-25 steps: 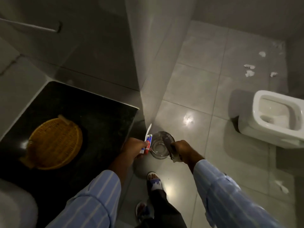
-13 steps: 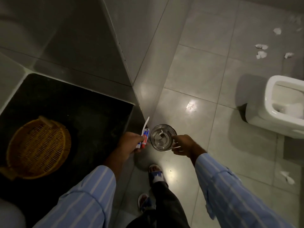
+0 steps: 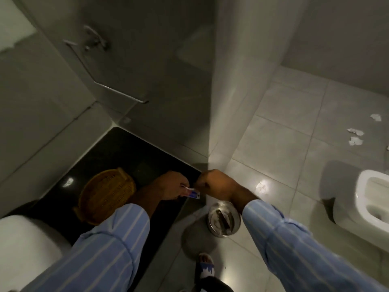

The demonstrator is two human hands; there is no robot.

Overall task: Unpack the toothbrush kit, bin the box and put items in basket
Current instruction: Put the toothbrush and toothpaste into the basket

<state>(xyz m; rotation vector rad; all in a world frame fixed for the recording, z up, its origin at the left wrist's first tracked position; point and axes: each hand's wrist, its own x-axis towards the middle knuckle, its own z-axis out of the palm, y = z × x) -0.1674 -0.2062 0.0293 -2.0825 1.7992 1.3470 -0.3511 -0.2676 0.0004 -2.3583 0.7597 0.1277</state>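
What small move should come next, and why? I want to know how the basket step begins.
Probably carry the left hand leftward over the basket. It grips the toothpaste tube above the dark counter, the basket looks empty, and a dark piece already lies in the metal bin. The right hand touches the tube's end.

Both forearms, in blue striped sleeves, are reaching up from the bottom edge toward the middle of the frame. The left hand [image 3: 170, 185] is sitting curled at centre, fingers pinching. The right hand [image 3: 214, 182] is meeting it, knuckles up, fingers closed into a loose fist.
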